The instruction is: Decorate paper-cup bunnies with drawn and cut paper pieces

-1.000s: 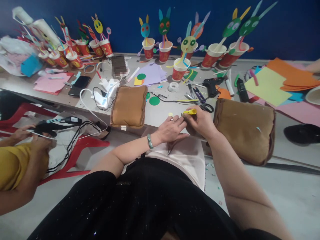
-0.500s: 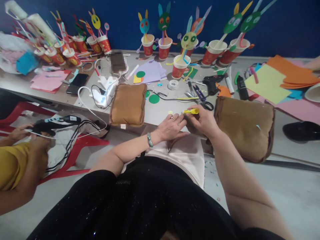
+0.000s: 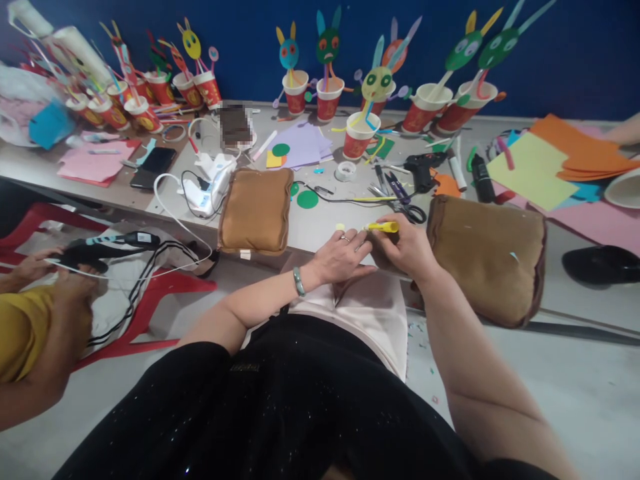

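Note:
My right hand [image 3: 409, 245] is closed around a short yellow marker [image 3: 384, 227] held almost level, its tip toward my left hand. Beside it, my left hand [image 3: 343, 257] lies at the table's front edge, fingers down on the surface and thumb stretched apart. Whatever may be under those fingertips is hidden. A small pale yellow scrap [image 3: 340, 227] lies just beyond my left fingers. Farther back are green paper circles [image 3: 307, 199] and dark-handled scissors [image 3: 413, 213].
Brown cushions flank my hands, one at left [image 3: 256, 210] and one at right [image 3: 487, 257]. Red paper cups [image 3: 359, 143] with paper figures stand along the back. A black glue gun [image 3: 423, 170] and a white power strip [image 3: 213, 187] lie between. At left, another person's hands [image 3: 75, 277] hold a dark tool.
Both hands keep nearly the same pose, with the yellow marker still in my right hand. The view has shifted very slightly.

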A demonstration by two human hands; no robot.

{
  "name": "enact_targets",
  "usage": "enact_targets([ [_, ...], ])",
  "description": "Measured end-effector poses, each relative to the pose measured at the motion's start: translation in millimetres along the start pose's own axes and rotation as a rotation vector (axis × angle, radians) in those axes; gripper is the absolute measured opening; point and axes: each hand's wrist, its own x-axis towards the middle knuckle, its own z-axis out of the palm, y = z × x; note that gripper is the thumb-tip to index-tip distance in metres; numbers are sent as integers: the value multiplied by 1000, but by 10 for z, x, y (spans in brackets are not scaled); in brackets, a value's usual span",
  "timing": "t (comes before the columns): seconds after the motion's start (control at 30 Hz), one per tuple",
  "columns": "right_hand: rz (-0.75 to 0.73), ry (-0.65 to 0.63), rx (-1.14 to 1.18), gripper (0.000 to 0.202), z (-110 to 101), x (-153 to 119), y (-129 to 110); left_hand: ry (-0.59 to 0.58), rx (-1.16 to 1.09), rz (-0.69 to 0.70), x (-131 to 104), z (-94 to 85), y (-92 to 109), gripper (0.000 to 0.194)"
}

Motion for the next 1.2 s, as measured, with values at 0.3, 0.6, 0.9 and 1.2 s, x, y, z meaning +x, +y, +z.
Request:
enact_targets([
  [0.3,19,55,-38,30,41,-41,33,-3,8,-6,5,2,6,71],
  [0.6,36,42,-56,30,22,-52,14,-13,10,-16,11,13,10,72],
  [0.9,47,22,-31,30,5,-63,-45,-5,-7,-22,13,11,5,68],
  [1.2,107,16,5,36,-15,23,-37,-2,-3,-20,1,-17,8,65],
])
